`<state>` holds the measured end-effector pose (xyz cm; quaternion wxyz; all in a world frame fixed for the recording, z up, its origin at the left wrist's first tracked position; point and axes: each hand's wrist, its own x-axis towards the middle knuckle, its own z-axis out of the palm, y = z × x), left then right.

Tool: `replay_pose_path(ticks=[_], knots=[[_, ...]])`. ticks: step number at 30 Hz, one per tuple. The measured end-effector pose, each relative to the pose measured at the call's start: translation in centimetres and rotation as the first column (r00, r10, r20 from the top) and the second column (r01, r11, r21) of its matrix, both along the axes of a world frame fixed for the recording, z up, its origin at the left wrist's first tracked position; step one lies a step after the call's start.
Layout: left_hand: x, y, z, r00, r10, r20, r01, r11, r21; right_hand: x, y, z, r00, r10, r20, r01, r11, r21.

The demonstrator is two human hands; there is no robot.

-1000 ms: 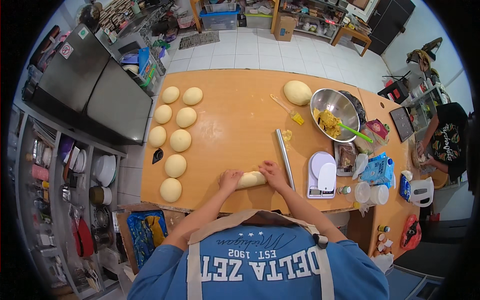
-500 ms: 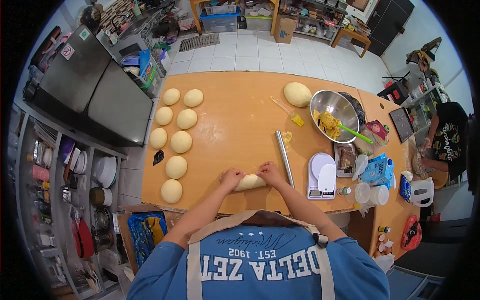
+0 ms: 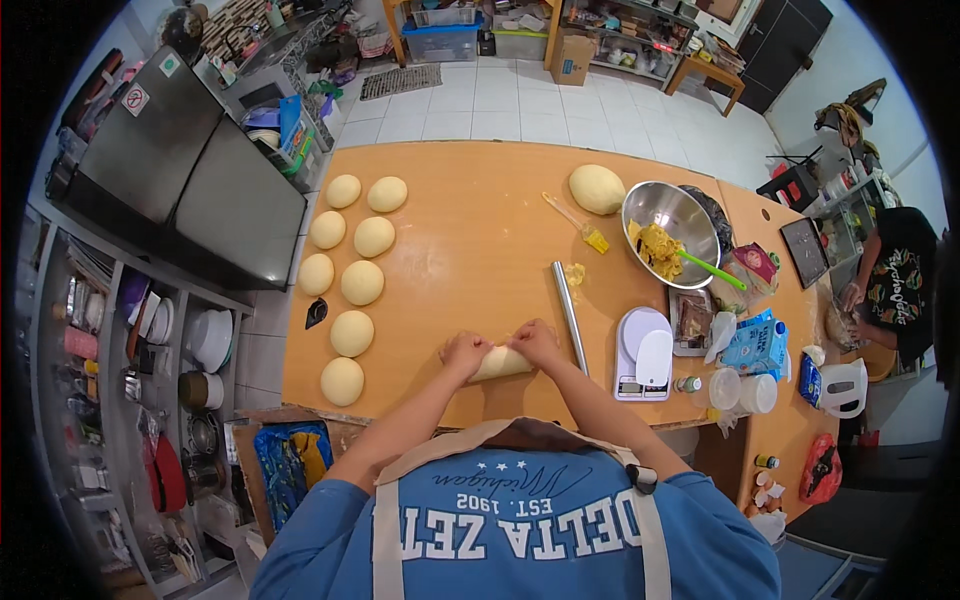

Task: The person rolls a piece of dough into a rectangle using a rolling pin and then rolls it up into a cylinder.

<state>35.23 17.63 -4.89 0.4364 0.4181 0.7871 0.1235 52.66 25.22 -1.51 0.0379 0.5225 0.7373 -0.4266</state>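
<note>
A pale rolled piece of dough (image 3: pixel 502 365) lies near the front edge of the wooden table (image 3: pixel 470 260). On its left end my left hand (image 3: pixel 466 354) pinches the far edge of the dough between closed fingers. My right hand (image 3: pixel 536 342) grips the same far edge toward the right end, its fingers curled inward. The fingertips partly hide the dough's far side. Just beyond my right hand lies a metal rolling rod (image 3: pixel 570 315), apart from it.
Several round dough balls (image 3: pixel 362 284) form two columns at left. A larger dough piece (image 3: pixel 597 189), a yellow-tipped brush (image 3: pixel 592 236), a steel bowl (image 3: pixel 672 214) of yellow filling and a white scale (image 3: pixel 643 352) occupy the right side. Another person's hands (image 3: pixel 853 310) work at far right.
Both hands stay on the dough roll and have barely shifted. The far edge under the fingers looks slightly more folded over.
</note>
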Motion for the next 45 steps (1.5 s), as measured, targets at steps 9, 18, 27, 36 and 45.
replay_pose_path(ticks=[9, 18, 27, 36, 45], knots=[[-0.5, -7.4, -0.6, 0.892, 0.338, 0.3, -0.422, 0.861, 0.283, 6.0, -3.5, -3.2, 0.803, -0.418, -0.426, 0.404, 0.906, -0.127], [0.6, -5.3, -0.3, 0.509, 0.346, 0.788, -0.549, 0.836, -0.013, 3.9, -4.3, -6.2, 0.566, -0.555, -0.61, 0.33, 0.83, -0.449], [0.2, -6.6, 0.5, 0.812, 0.469, 0.348, -0.553, 0.809, 0.2, 5.0, -4.4, -2.6, 0.912, -0.239, -0.334, 0.313, 0.931, 0.187], [1.0, -5.5, 2.1, 0.807, 0.306, 0.505, -0.434, 0.887, 0.155, 5.4, -3.9, -4.7, 0.71, -0.336, -0.618, 0.21, 0.94, -0.27], [1.3, -4.8, 1.4, 0.585, 0.292, 0.757, -0.517, 0.853, 0.07, 3.9, -5.4, -5.3, 0.63, -0.292, -0.72, 0.168, 0.956, -0.24]])
